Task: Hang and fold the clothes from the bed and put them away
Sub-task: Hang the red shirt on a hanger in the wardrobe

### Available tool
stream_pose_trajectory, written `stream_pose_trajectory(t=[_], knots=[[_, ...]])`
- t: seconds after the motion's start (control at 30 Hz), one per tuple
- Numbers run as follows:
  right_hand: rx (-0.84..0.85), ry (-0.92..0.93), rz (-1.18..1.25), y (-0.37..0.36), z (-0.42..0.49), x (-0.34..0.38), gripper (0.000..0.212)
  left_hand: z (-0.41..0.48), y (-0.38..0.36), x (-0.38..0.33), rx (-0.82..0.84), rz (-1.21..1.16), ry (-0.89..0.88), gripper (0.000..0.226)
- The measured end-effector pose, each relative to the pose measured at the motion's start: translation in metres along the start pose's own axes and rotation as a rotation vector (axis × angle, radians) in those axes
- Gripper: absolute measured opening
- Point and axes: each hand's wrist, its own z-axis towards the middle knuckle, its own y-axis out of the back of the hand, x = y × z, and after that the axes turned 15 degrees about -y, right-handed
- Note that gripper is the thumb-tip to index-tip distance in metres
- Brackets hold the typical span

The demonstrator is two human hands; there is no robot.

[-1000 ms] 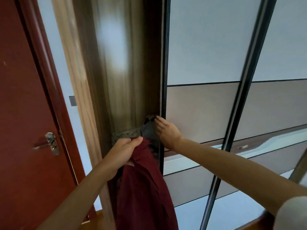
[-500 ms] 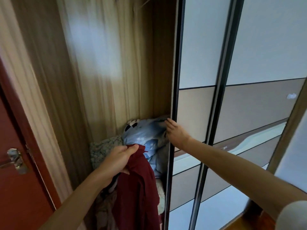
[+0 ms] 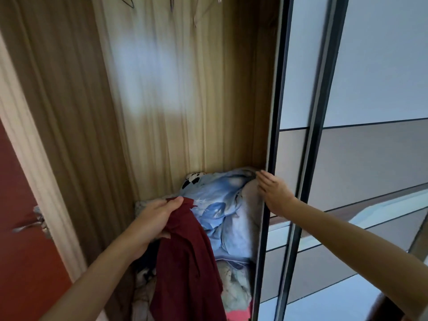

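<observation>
In front of you, the wardrobe stands open on its left bay, its wood-grain back wall bare down to a shelf. The sliding door bounds the bay on the right, its dark edge running top to bottom. On the shelf, a heap of blue bedding bulges right up to that door edge, with more crumpled cloth packed beneath it. The maroon garment hangs in front of the heap, unfolded and not on a hanger. Your left hand is clamped on its top edge, thumb over the cloth. Your right hand lies with fingers straight against the door's edge, just beside the bedding, gripping nothing. A few wire hangers show at the very top, well above both hands.

The main risk is the door. If you slide it while the bedding bulges into its path, the cloth may catch, or your fingers may be pinched at the edge. The garment is held at one point only, so its loose tail could snag on the heap or drag cloth off the shelf as you lift it. Reaching for a hanger one-handed could also let it slip.
</observation>
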Motion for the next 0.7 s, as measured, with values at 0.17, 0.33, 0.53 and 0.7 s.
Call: stream_pose_trajectory(t=[0.17, 0.33, 0.53, 0.7], knots=[[0.192, -0.034, 0.086, -0.029, -0.001, -0.026, 0.059, 0.003, -0.019, -0.010, -0.010, 0.036, -0.019, 0.038], [0.084, 0.098, 1.056, 0.019, -0.001, -0.029, 0.065, 0.022, -0.033, -0.031, -0.085, 0.077, -0.078, 0.032], [0.054, 0.360, 1.990, 0.138, -0.017, -0.022, 0.068, 0.036, -0.035, -0.074, -0.137, 0.186, -0.178, 0.029], [-0.092, 0.341, 1.991, 0.184, -0.005, -0.031, 0.087, 0.033, -0.022, -0.111, -0.140, 0.232, -0.195, 0.052]])
